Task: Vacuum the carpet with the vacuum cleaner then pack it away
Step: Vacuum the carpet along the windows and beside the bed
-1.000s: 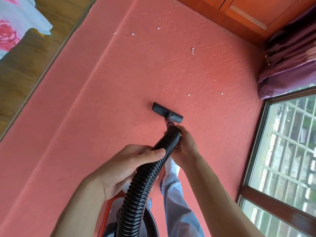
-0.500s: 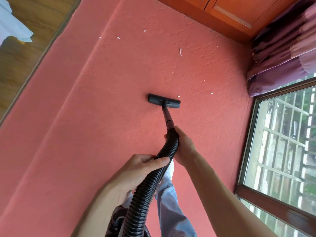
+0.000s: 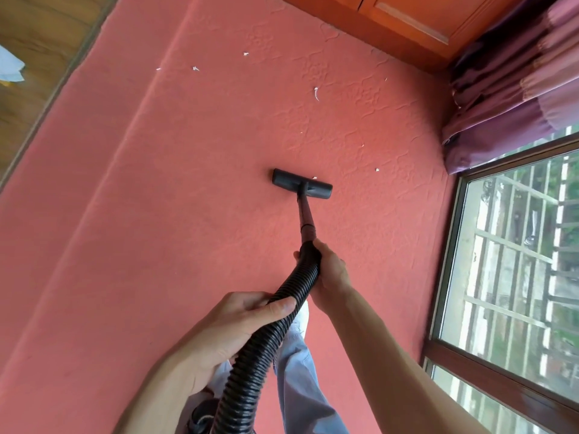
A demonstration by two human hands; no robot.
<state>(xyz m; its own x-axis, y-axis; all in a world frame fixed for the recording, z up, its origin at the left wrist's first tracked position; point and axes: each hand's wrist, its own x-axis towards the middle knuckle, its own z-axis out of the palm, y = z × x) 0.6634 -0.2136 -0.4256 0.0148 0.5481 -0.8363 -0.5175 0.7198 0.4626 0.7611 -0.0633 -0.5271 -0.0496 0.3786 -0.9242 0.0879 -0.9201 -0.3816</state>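
A salmon-red carpet (image 3: 194, 233) covers the floor. On it rests the black vacuum floor head (image 3: 301, 183), joined by a thin black wand (image 3: 306, 218) to a ribbed black hose (image 3: 275, 321). My right hand (image 3: 329, 270) grips the hose's front end where the wand starts. My left hand (image 3: 232, 333) is closed around the hose lower down. A white scrap (image 3: 314, 177) lies right at the head's far edge. Several more white scraps (image 3: 316, 93) are scattered beyond it. The vacuum's body is mostly hidden at the bottom edge.
A wooden cabinet base (image 3: 401, 23) runs along the far edge. Purple curtains (image 3: 513, 98) hang at the right above a barred window (image 3: 513, 270). Wooden floor (image 3: 37, 42) borders the carpet at the left. My leg in light trousers (image 3: 300, 380) stands below the hose.
The floor head has slid farther away across the carpet toward the scraps, and more of the wand shows. Both hands kept their grip on the hose.
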